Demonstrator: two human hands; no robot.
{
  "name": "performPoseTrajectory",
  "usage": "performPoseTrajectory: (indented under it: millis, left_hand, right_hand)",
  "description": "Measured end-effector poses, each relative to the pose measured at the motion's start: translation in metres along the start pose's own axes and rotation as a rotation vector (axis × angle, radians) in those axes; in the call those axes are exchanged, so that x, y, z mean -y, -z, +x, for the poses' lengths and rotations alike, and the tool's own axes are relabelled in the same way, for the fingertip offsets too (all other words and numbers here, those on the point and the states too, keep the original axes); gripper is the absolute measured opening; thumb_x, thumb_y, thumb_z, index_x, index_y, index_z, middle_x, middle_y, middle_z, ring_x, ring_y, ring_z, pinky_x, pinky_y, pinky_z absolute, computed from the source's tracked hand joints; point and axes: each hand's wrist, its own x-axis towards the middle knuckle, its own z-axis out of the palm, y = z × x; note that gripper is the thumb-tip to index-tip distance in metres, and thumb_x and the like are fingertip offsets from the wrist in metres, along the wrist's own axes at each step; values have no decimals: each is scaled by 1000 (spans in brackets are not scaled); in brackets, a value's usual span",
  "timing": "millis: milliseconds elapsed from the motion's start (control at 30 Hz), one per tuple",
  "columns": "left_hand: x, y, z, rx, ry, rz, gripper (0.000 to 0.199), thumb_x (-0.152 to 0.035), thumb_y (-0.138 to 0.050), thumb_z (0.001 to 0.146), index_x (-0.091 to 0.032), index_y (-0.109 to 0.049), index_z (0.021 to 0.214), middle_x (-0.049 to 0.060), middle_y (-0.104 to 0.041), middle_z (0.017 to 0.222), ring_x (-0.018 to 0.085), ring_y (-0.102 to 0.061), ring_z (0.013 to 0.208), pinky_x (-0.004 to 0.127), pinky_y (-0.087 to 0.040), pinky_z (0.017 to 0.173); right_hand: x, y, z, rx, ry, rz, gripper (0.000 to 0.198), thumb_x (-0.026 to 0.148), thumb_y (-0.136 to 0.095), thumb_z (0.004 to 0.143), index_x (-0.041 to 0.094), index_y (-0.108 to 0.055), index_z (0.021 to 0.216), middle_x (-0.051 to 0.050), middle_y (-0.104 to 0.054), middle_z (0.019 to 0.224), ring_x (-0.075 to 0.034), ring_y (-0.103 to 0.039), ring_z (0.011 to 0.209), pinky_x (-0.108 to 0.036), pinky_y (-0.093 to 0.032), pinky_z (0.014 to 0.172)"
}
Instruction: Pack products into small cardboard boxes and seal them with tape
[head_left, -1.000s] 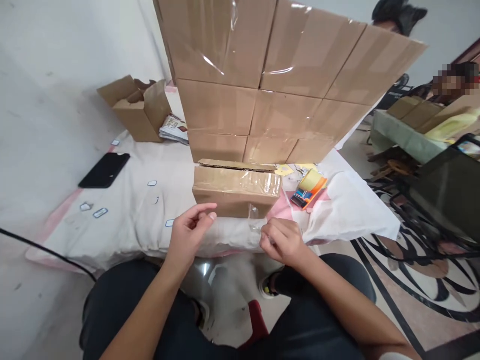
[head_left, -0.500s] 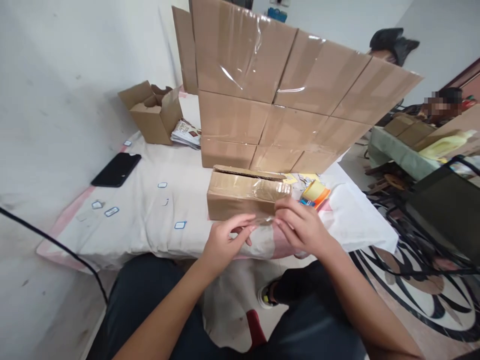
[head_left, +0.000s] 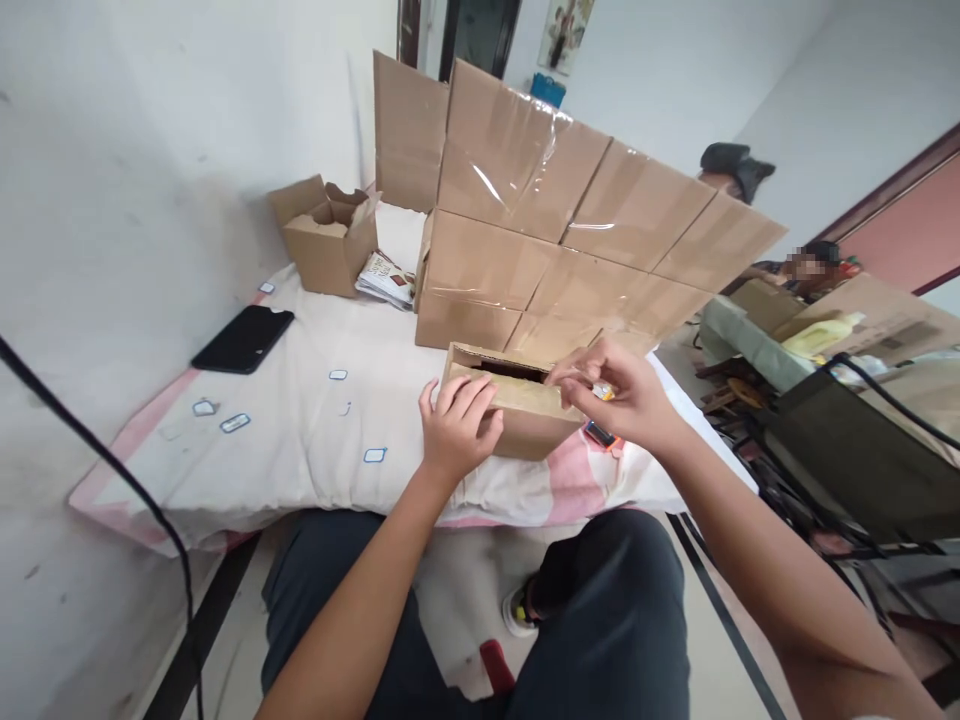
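A small cardboard box [head_left: 531, 432] lies on the cloth-covered table near its front edge, with a dark gap along its top flaps. My left hand [head_left: 463, 418] rests on the box's left end, its fingers spread over the top and holding nothing. Above the right end is my right hand [head_left: 626, 397], its thumb and fingers pinched on what looks like a strip of clear tape, which is hard to make out. Partly hidden behind that hand, an orange and blue item [head_left: 600, 434] lies on the table.
Behind the box stands a wall of stacked, taped cartons [head_left: 517, 250]. To the left are an open carton [head_left: 322, 250], booklets [head_left: 386, 280] and a black flat case [head_left: 244, 340]. Small blue-edged labels [head_left: 375, 455] dot the cloth. A chair [head_left: 862, 450] stands right; other people sit beyond.
My hands have parted: the left went up onto the box top, the right rose to its right end. The clear strip is no longer stretched between them. My view has shifted.
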Motion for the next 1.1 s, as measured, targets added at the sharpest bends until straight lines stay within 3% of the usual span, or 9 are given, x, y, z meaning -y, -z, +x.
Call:
performPoseTrajectory:
  millis: [167, 300, 367, 467, 567, 667, 867, 1100]
  left_hand:
    - [-6, -3, 0, -58, 64, -29, 35, -32, -59, 89, -21, -68, 121, 8, -77, 113, 28, -67, 108, 52, -22, 115]
    - [-6, -5, 12, -104, 200, -62, 41, -24, -54, 93, -19, -61, 133, 6, -80, 95, 22, -69, 82, 48, -27, 111]
    - [-5, -6, 18, -101, 224, -26, 41, -19, -53, 92, -21, -63, 132, 7, -79, 106, 23, -68, 86, 46, -32, 106]
    - [-3, -6, 24, -56, 203, 32, 48, -15, -51, 88, -27, -63, 133, 6, -69, 132, 29, -62, 114, 48, -30, 105]
    - [1, -5, 24, 24, 182, 22, 44, -15, -50, 88, -26, -66, 128, 6, -75, 120, 30, -56, 126, 51, -24, 110]
    - [5, -5, 23, 82, 208, 2, 35, -16, -49, 89, -23, -71, 116, 6, -78, 103, 28, -60, 122, 50, -22, 115]
    - [4, -2, 23, 68, 226, -29, 30, -19, -47, 91, -23, -71, 110, 6, -77, 96, 27, -64, 111, 50, -25, 114]
    - [10, 3, 20, 117, 100, -79, 42, -54, -63, 86, -23, -70, 113, 9, -69, 128, 33, -55, 121, 47, -35, 107]
  right_hand:
    - [-15, -19, 18, 42, -251, 263, 39, 32, -70, 89, 26, -31, 87, 2, -68, 87, -8, -54, 48, -24, -44, 45]
    - [-27, -24, 23, 12, -365, 299, 44, 35, -73, 86, 27, -31, 88, 3, -68, 86, -3, -40, 38, -19, -31, 33]
    - [-32, -25, 20, 18, -384, 318, 44, 36, -75, 84, 27, -32, 89, 3, -67, 86, -4, -40, 41, -18, -29, 32]
    - [-35, -27, 15, 40, -381, 333, 43, 36, -74, 86, 27, -32, 91, 2, -67, 88, -5, -44, 47, -17, -29, 35]
    - [-32, -30, 10, 41, -331, 278, 42, 35, -73, 88, 27, -32, 90, 1, -68, 88, -5, -45, 49, -18, -29, 39]
    - [-28, -34, 9, 78, -333, 248, 42, 37, -70, 90, 27, -29, 91, 3, -68, 86, -4, -40, 43, -19, -29, 39]
    - [-32, -42, 8, 119, -275, 140, 39, 36, -65, 91, 28, -27, 95, 2, -68, 85, -6, -44, 49, -20, -30, 44]
    - [-43, -45, 8, 124, -240, 84, 37, 38, -66, 91, 28, -31, 98, 3, -65, 84, -9, -48, 52, -23, -33, 48]
